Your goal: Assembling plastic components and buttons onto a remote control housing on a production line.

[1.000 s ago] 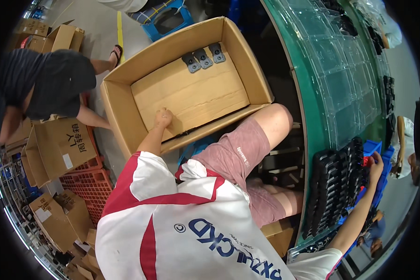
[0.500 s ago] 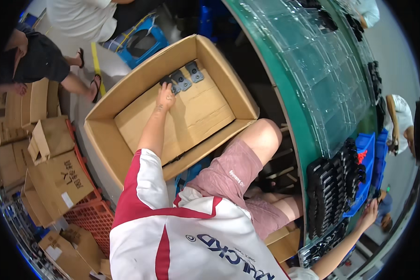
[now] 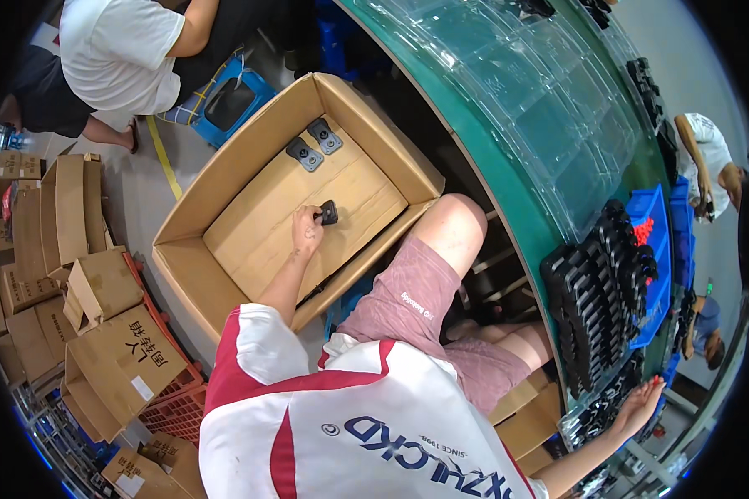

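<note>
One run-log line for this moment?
left hand: holds black part in cardboard box | right hand: on black trays

Plenty of room inside the open cardboard box (image 3: pixel 225 179): most of its floor is bare, with just two dark parts (image 3: pixel 314 145) tucked in the far corner. The box walls fence the left hand (image 3: pixel 306 231) in. On the right, stacked black trays (image 3: pixel 595 291) crowd the green surface (image 3: pixel 508 179) edge.

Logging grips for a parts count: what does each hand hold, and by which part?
Left hand grips a small black part by its near end, inside the cardboard box. Right hand touches stacked black trays; grip unclear.
</note>
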A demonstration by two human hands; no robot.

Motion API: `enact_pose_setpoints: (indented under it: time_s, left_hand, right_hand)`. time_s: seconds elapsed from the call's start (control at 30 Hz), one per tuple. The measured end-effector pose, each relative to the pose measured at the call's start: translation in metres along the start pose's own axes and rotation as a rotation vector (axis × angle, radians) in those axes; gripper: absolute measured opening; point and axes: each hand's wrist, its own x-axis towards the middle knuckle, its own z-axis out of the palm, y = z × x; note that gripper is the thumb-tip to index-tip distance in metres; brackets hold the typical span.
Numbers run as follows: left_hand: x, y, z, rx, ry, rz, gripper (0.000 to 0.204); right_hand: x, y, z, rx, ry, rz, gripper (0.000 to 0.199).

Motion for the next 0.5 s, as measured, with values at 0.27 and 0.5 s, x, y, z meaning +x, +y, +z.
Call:
enact_pose_setpoints:
  time_s: [0.27, 0.5]
  left_hand:
    - [-0.090, 0.256, -0.069, -1.479, -0.540, -0.089, 0.032]
    - [-0.180, 0.415, -0.039, -1.665, -1.063, -0.146, 0.052]
  right_hand:
    - [-0.084, 0.027, 0.173, 0.007, -0.310, -0.045, 0.019]
    - [-0.129, 0.063, 0.248, 0.088, -0.561, 0.090, 0.014]
